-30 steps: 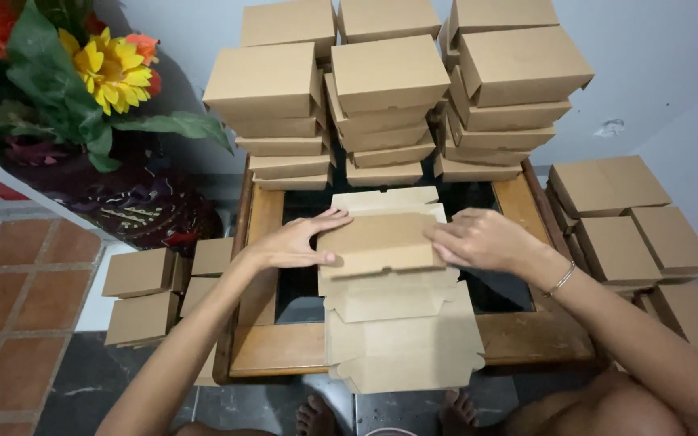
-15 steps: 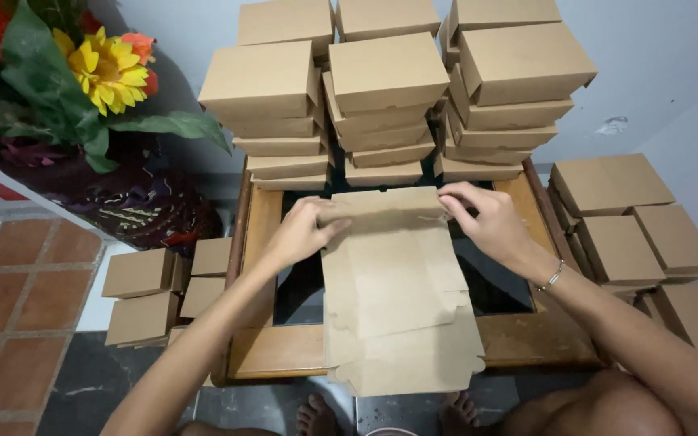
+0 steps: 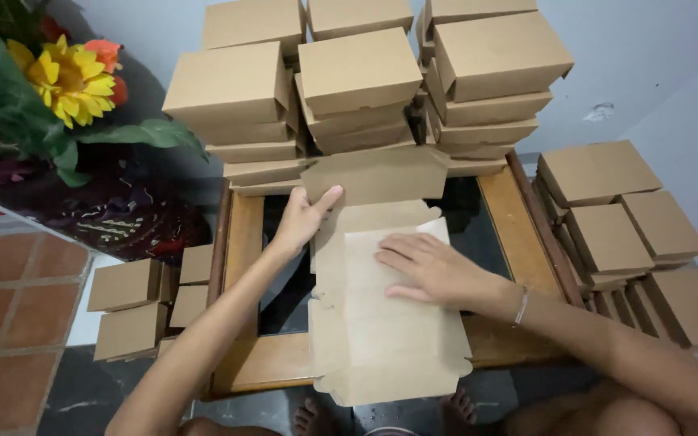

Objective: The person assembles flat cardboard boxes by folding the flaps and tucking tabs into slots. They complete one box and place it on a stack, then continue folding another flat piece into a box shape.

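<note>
A flat brown cardboard box blank (image 3: pixel 381 323) lies on a low wooden table with a dark glass top (image 3: pixel 244 242). Its far flap (image 3: pixel 373 173) stands raised. My left hand (image 3: pixel 304 218) grips the left edge of that raised flap, thumb behind and fingers in front. My right hand (image 3: pixel 430 266) presses flat, palm down, on the middle panel of the blank. A thin bracelet is on my right wrist.
Stacks of folded brown boxes (image 3: pixel 357 89) fill the table's far edge. More folded boxes lie on the floor at the right (image 3: pixel 624 226) and at the left (image 3: pixel 131 307). A vase of artificial flowers (image 3: pixel 66 81) stands at the far left. My bare feet (image 3: pixel 317 416) show under the table.
The blank was folded, then spread flat with both hands at its far edge. Now my right hand has come back onto the middle panel and my left hand lifts the far flap upright.
</note>
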